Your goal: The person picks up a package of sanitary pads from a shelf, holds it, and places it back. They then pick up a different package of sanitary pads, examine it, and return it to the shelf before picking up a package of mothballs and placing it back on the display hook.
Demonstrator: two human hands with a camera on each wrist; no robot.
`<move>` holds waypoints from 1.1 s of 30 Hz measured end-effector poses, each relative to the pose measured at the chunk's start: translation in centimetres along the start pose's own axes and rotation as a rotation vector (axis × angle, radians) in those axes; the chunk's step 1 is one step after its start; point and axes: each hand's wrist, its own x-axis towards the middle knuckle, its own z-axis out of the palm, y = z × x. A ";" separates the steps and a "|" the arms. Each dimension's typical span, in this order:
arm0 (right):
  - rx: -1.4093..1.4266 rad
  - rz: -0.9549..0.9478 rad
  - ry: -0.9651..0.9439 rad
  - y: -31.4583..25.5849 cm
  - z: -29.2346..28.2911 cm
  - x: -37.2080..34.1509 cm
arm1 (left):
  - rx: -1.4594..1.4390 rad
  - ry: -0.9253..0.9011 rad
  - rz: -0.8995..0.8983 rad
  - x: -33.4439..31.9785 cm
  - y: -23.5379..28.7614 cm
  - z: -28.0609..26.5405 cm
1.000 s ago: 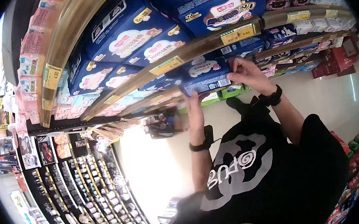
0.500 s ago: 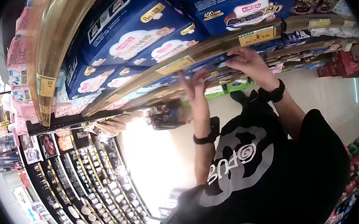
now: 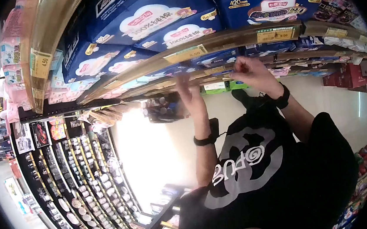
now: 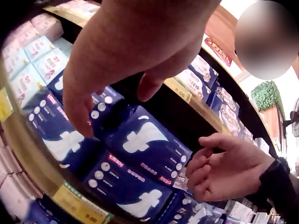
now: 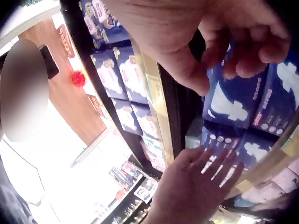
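My left hand (image 3: 192, 99) is over a shelf of blue packs, its fingers extended and blurred. In the left wrist view its fingers hang down in front of a dark blue pack (image 4: 65, 140) with a white feather print. The right wrist view shows those fingers spread across another blue pack (image 5: 252, 154). My right hand (image 3: 255, 77) is at the same shelf with loosely curled fingers and nothing in them. Beside it in the left wrist view lies a blue pack (image 4: 145, 137) with a similar print.
Above the hands runs a shelf edge (image 3: 229, 39) with yellow price tags, and large blue packs (image 3: 158, 20) sit on it. Pink packs (image 3: 14, 72) line the far left. A red box (image 3: 348, 76) stands at the right. Shelves of small jars (image 3: 97, 178) rise at the lower left.
A second ago both hands held a blue pack in front of the shelf; now both are without it. My left hand has shifted slightly left, while the right stays near the shelf.
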 end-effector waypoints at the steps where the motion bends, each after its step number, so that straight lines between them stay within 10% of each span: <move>1: 0.004 -0.018 -0.037 -0.4 0.6 -0.1 | 0.021 0.021 0.027 0.2 0.0 -0.1; 6: 0.026 -0.071 -0.271 -1.0 2.9 0.8 | 0.274 0.155 0.146 1.5 0.1 -0.3; 18: 0.006 -0.186 -0.162 0.5 4.0 4.9 | 0.356 -0.049 0.177 3.4 -0.2 -2.5; 33: -0.231 -0.106 -0.231 0.1 4.0 5.3 | 0.277 0.123 0.094 4.4 -2.0 -7.5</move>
